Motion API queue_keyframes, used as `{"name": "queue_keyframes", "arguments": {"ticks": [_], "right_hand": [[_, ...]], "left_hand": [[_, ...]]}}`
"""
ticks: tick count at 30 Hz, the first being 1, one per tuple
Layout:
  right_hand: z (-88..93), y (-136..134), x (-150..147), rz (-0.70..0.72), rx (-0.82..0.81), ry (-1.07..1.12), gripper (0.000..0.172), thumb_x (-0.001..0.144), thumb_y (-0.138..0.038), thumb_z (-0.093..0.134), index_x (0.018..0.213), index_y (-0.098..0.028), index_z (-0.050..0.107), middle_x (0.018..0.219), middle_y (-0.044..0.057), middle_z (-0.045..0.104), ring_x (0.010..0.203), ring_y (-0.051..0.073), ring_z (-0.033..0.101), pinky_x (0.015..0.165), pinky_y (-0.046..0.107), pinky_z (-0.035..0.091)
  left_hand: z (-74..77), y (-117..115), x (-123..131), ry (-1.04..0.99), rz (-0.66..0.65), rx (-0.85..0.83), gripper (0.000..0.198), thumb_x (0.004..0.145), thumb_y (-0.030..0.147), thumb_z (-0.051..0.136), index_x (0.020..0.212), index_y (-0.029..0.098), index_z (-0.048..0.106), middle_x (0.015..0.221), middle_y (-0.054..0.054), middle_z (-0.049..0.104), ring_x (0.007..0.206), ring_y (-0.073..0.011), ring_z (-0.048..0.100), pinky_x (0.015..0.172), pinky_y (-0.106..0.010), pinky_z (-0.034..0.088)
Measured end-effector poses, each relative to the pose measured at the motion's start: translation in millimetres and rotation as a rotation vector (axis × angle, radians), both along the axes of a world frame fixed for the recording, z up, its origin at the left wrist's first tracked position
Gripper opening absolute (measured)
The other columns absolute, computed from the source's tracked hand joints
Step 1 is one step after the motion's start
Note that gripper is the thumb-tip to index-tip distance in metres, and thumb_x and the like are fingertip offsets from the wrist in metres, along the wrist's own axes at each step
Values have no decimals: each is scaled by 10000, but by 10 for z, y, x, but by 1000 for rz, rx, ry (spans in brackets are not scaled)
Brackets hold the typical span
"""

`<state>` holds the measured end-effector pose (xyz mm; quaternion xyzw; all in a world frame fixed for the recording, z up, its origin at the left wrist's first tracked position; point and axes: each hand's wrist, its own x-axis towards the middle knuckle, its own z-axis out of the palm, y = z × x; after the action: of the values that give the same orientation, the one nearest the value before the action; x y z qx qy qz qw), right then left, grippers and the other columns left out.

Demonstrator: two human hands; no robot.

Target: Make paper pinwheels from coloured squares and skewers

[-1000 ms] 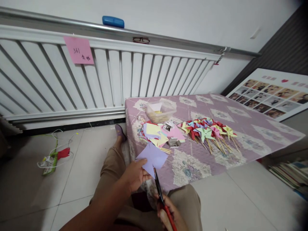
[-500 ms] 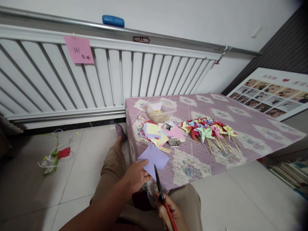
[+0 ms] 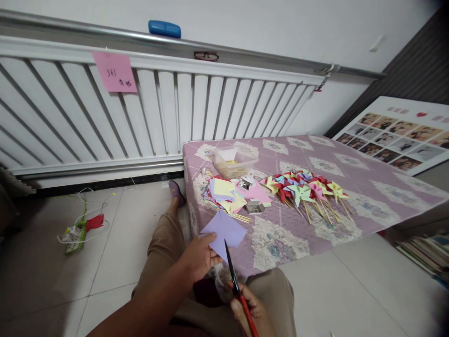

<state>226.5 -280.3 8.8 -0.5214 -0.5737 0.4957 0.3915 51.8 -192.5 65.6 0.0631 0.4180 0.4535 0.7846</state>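
My left hand [image 3: 203, 255] pinches a purple square of paper [image 3: 228, 231] by its near left edge, thumb on top. In my right hand [image 3: 250, 306] is a pair of scissors [image 3: 232, 269] with red handles. Their dark blades look closed, and the tip lies over the near right edge of the paper. Just beyond the paper, a pile of coloured paper pieces [image 3: 224, 188] rests on the table cover. Thin wooden sticks [image 3: 241, 218] lie beside that pile.
Finished paper pinwheels [image 3: 301, 193] on sticks lie on the flowered table cover [image 3: 277, 241]. A clear plastic box [image 3: 242, 166] holds sticks; a small open box [image 3: 255, 207] stands nearer. A white radiator [image 3: 147, 112] runs behind. A power strip [image 3: 75, 238] with cables lies on the floor.
The view has shifted very slightly. Both hands, the paper and the scissors keep nearly the same place; the scissor blades look a little more closed.
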Motion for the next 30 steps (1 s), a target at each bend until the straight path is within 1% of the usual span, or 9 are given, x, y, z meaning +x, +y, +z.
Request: {"name": "queue_keyframes", "arguments": {"ticks": [3,9,13,19,23,26,28,29,30], "right_hand": [[-50,8,26,73,-21,24,464,811,-559,603,1090,-202,702,1011,115,744,884,256,698,803,324,546],[-59,8,29,57,-32,4,436,808,-542,610,1065,-204,709,929,95,747,836,271,693,766,350,550],[-52,7,33,43,-60,4,443,788,-554,625,1050,-209,717,919,92,746,825,277,686,763,358,543],[-33,-16,32,55,-85,10,445,792,-565,618,1051,-214,704,884,75,723,792,251,658,760,341,523],[92,5,3,94,-101,22,512,785,-621,588,1083,-217,687,901,75,713,824,258,654,771,336,516],[171,16,25,108,-94,33,580,732,-665,612,1113,-232,675,916,78,707,840,268,650,781,341,520],[163,3,81,109,-88,49,599,704,-668,637,1125,-243,669,934,81,697,873,272,643,803,343,517],[141,-9,120,113,-96,64,606,694,-674,641,1121,-245,669,897,75,690,832,259,644,770,332,524],[112,-22,161,115,-117,84,616,688,-684,639,1118,-244,666,839,63,677,752,235,638,699,313,530]], "left_hand": [[17,1,6,13,-1,-11,98,858,211,532,924,149,569,779,-64,709,681,-164,670,647,-272,486],[8,-9,11,3,21,-21,86,825,212,576,887,152,575,764,-62,705,664,-167,661,645,-279,480],[-11,-10,9,-6,11,6,128,811,224,600,915,151,584,796,-72,712,697,-181,671,658,-285,484],[-24,-9,14,-24,15,36,177,825,212,576,987,140,577,846,-83,714,723,-189,680,677,-304,505],[-62,-11,17,-2,12,41,200,838,216,561,1019,132,569,893,-99,713,757,-193,685,690,-307,520],[-90,8,-8,11,16,62,200,831,219,572,1011,132,571,849,-88,710,728,-186,683,679,-299,528],[-96,36,-52,18,35,92,198,818,224,589,992,132,575,805,-76,705,697,-181,680,675,-299,533],[-93,54,-84,29,44,110,197,812,227,596,982,130,578,796,-77,705,693,-183,681,667,-297,534],[-87,71,-120,48,45,127,194,807,231,601,971,128,583,795,-81,706,696,-188,684,657,-294,535]]}}
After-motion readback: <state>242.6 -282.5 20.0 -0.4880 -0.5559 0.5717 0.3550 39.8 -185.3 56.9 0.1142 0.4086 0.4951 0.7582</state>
